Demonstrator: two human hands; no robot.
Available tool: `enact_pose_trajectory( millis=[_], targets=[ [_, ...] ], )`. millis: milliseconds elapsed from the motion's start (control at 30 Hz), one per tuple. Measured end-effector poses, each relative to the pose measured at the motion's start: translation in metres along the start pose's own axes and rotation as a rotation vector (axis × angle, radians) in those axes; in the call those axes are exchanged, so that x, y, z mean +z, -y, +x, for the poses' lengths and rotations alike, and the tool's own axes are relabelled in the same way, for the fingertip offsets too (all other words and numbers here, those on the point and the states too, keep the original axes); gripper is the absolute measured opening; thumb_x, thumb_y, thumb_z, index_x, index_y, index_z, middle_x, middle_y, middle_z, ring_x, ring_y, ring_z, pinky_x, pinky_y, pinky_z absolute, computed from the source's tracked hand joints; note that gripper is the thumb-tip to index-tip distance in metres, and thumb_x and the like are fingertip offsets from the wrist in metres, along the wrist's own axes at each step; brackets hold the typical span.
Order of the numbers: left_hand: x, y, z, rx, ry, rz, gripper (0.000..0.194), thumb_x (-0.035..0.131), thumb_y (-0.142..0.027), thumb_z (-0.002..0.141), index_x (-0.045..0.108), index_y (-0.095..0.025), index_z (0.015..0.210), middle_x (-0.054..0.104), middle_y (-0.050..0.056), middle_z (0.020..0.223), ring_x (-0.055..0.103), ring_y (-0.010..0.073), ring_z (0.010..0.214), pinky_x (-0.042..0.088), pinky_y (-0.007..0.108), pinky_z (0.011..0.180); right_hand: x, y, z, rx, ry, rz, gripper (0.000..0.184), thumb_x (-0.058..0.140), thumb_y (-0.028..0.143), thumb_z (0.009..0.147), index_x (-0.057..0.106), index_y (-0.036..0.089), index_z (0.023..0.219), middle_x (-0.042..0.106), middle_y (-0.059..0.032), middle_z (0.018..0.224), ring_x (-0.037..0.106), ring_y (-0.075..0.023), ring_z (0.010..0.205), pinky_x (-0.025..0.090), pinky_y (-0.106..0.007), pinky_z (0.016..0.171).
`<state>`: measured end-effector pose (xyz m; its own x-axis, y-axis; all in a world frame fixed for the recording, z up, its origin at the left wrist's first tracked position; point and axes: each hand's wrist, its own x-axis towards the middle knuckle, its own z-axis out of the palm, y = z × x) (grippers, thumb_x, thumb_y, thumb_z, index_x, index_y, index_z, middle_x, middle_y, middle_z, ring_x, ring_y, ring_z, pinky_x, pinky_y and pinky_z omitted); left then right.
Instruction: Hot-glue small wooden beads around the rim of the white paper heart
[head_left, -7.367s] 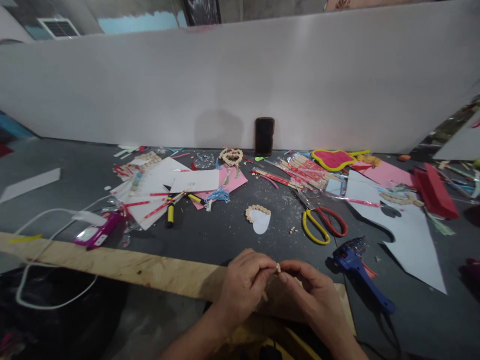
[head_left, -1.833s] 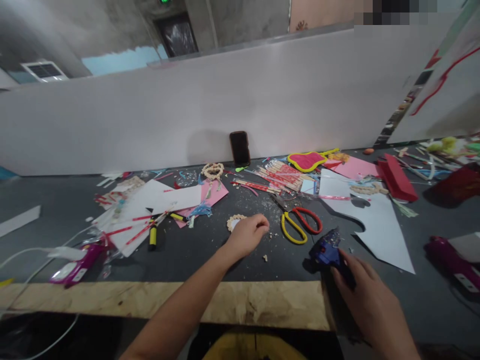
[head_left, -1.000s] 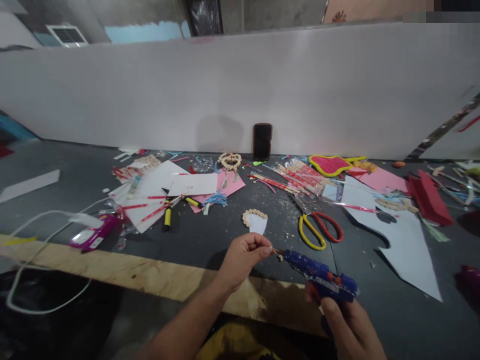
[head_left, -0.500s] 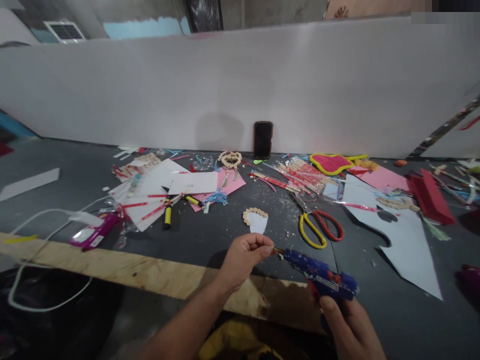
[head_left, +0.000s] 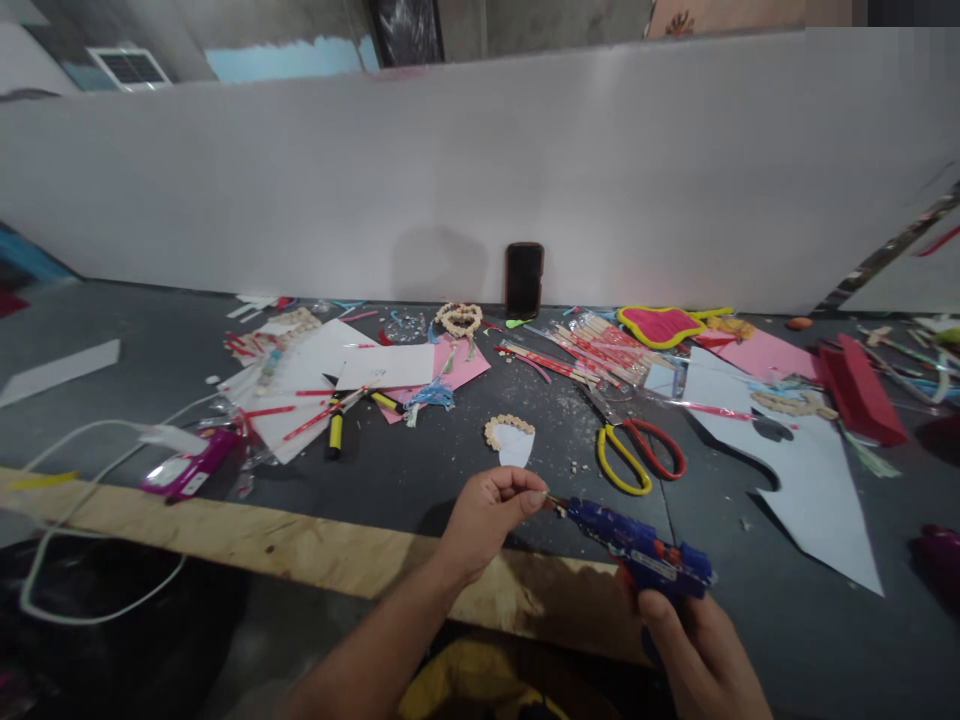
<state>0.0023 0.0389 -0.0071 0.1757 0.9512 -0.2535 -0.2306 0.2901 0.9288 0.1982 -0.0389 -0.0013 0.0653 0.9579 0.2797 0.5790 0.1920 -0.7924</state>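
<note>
My right hand (head_left: 694, 635) is wrapped round the handle of a blue hot glue gun (head_left: 637, 545), its nozzle aimed left. At the nozzle tip, the fingers of my left hand (head_left: 495, 510) are pinched together on something too small to make out. Just beyond my left hand lies a white paper heart (head_left: 515, 443) with small tan pieces (head_left: 497, 425) set along its upper edge. Scissors (head_left: 634, 450) with one yellow and one red handle rest open to the right of the heart.
A phone (head_left: 524, 280) leans on the grey partition (head_left: 322, 190). Bundled red-and-tan sticks (head_left: 600, 350), white paper (head_left: 802, 480), a red folded piece (head_left: 862, 390), a yellow marker (head_left: 335, 432) and a purple device with a white cable (head_left: 193, 465) lie about the dark table.
Both hands and the glue gun hold nearly the same place, the nozzle still at my left fingertips. The view has shifted very slightly.
</note>
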Motion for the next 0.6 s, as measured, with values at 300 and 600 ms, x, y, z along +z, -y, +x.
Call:
enact_pose_trajectory(
  millis=[300,600],
  targets=[
    [0.001,0.0019,-0.0008,0.004,0.018,0.004,0.018,0.073,-0.029,0.065,0.066,-0.015,0.073,0.066,0.001,0.066,0.057,0.012,0.064,0.038,0.02,0.06,-0.0017,0.0011,-0.0019,0.04,0.006,0.008,0.033,0.051,0.044,0.081,0.071,0.018,0.075,0.071,-0.0062,0.063,0.067,-0.0177,0.052,0.053,-0.021,0.047],
    [-0.0007,0.004,0.001,0.025,-0.004,0.061,0.02,0.071,-0.032,0.066,0.065,-0.014,0.073,0.064,0.0,0.065,0.045,0.0085,0.055,0.03,0.02,0.053,-0.0004,-0.0035,-0.0046,0.043,0.003,-0.012,0.033,0.051,0.044,0.08,0.071,0.018,0.077,0.071,-0.0061,0.064,0.066,-0.0174,0.052,0.054,-0.022,0.048]
  ],
)
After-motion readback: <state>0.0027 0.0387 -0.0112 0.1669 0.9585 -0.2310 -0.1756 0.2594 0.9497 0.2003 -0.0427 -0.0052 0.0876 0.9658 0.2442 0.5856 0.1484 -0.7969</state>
